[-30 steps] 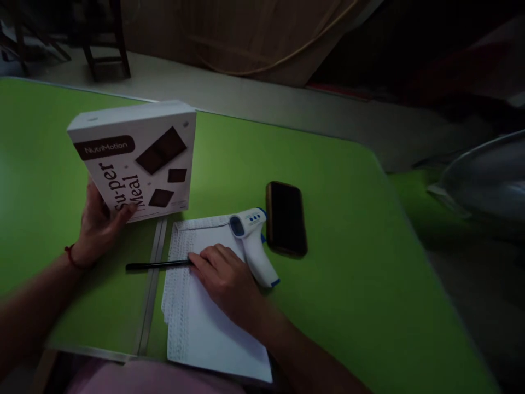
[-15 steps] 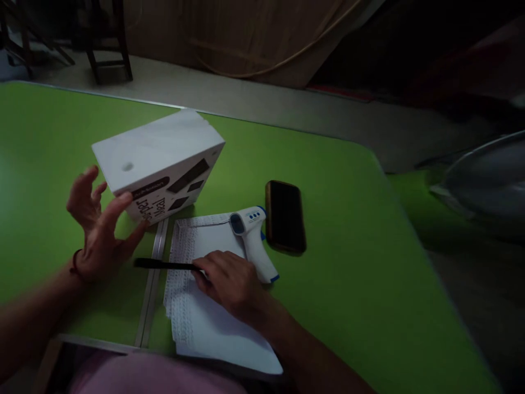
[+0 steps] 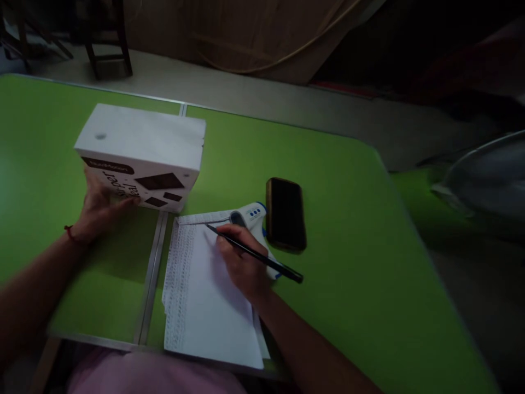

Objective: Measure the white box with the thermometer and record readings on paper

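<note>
Box (image 3: 139,134) is held by left hand (image 3: 98,210), pen (image 3: 283,268) by right hand (image 3: 244,271) — lower-centre paper (image 3: 213,323) is part-filled, mostly blank.

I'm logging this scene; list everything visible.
Table: one, green, centre
Box: one, white, left of centre
Paper sheets: two-plus, white, on table
Pen: one, black, tip over paper sheets
Phone: one, dark, right of paper sheets
Thermometer: one, white-blue, left of phone
Furniture legs: several, dark, upper left
Board: one, brown, beyond table
Cord: one, tan, across board
Floor: one, grey, beyond table
Unclear object: one, greyish, right edge
Bracelet: one, red, left wrist
Garment: one, pink, bottom edge
Left hand: one, gripping box
Right hand: one, gripping pen
</note>
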Available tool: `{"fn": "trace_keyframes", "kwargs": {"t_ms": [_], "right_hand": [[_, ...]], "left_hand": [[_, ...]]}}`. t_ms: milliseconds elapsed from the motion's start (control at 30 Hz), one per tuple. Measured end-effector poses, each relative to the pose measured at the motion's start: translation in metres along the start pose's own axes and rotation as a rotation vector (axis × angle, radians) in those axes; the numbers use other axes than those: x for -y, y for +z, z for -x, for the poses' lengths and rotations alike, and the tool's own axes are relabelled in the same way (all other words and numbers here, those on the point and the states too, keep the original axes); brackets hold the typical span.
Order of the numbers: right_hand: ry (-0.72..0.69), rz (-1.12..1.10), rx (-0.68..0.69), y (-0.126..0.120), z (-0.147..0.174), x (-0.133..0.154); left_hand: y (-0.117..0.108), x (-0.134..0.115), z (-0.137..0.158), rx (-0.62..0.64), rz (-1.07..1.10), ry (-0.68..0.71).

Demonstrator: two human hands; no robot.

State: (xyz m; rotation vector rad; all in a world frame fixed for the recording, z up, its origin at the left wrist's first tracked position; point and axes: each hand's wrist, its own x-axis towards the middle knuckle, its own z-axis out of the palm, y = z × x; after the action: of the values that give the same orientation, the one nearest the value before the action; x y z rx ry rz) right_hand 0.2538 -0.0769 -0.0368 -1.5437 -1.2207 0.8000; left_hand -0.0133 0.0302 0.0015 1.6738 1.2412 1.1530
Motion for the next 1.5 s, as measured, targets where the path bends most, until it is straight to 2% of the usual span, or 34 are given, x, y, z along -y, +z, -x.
{"fn": "trace_keyframes", "kwargs": {"t_ms": [67,133,233,267,300,333,400,433,467,533,567,600,667,733,833,1067,1200,1500], "right_hand": [[0.017,-0.038,-0.038,0.003,-0.002,0.001],[0.027,-0.06,-0.057,0.006,-0.005,0.0],[0.006,-0.039,-0.049,0.008,-0.01,-0.004],[-0.006,-0.037,-0.049,0.007,-0.011,-0.006],[-0.012,-0.043,-0.049,0.007,-0.012,-0.007],[-0.008,-0.059,-0.044,0.006,-0.012,-0.009],[0.01,-0.104,-0.022,0.005,-0.012,-0.01],[0.014,-0.12,-0.009,0.004,-0.012,-0.009],[0.01,-0.128,-0.001,0.003,-0.013,-0.009],[-0.022,-0.123,-0.003,0.001,-0.014,-0.007],[-0.04,-0.113,-0.001,0.0,-0.015,-0.005],[-0.055,-0.103,0.008,-0.001,-0.016,-0.004],[-0.075,-0.086,0.046,-0.002,-0.018,-0.001],[-0.09,-0.073,0.065,-0.002,-0.021,0.001],[-0.128,-0.069,0.013,-0.002,-0.021,0.001],[-0.246,0.107,-0.044,-0.003,-0.016,-0.003],[-0.338,0.137,-0.008,-0.004,-0.015,-0.005],[-0.382,0.184,0.036,-0.003,-0.015,-0.006]], "left_hand": [[0.0,0.005,-0.001,0.03,-0.046,-0.06],[-0.001,0.011,-0.002,0.0,-0.113,-0.061],[-0.003,0.014,-0.001,-0.113,-0.219,-0.042],[-0.003,0.012,0.001,-0.179,-0.277,0.012],[-0.003,0.01,0.005,-0.271,-0.346,0.13],[-0.001,0.005,0.011,-0.371,-0.42,0.304],[0.006,-0.01,0.027,-0.486,-0.555,0.745],[0.013,-0.02,0.037,-0.376,-0.577,0.844],[0.02,-0.029,0.047,-0.119,-0.604,0.821],[0.039,-0.045,0.065,0.412,-0.644,0.691],[0.049,-0.051,0.072,0.584,-0.642,0.697],[0.058,-0.054,0.077,0.687,-0.655,0.672],[0.074,-0.054,0.081,0.8,-0.684,0.62],[0.084,-0.049,0.081,0.848,-0.731,0.545],[0.091,-0.042,0.081,0.886,-0.774,0.48],[0.092,-0.04,0.083,0.911,-0.754,0.461],[0.093,-0.041,0.085,0.911,-0.747,0.442],[0.093,-0.042,0.085,0.894,-0.754,0.441]]}}
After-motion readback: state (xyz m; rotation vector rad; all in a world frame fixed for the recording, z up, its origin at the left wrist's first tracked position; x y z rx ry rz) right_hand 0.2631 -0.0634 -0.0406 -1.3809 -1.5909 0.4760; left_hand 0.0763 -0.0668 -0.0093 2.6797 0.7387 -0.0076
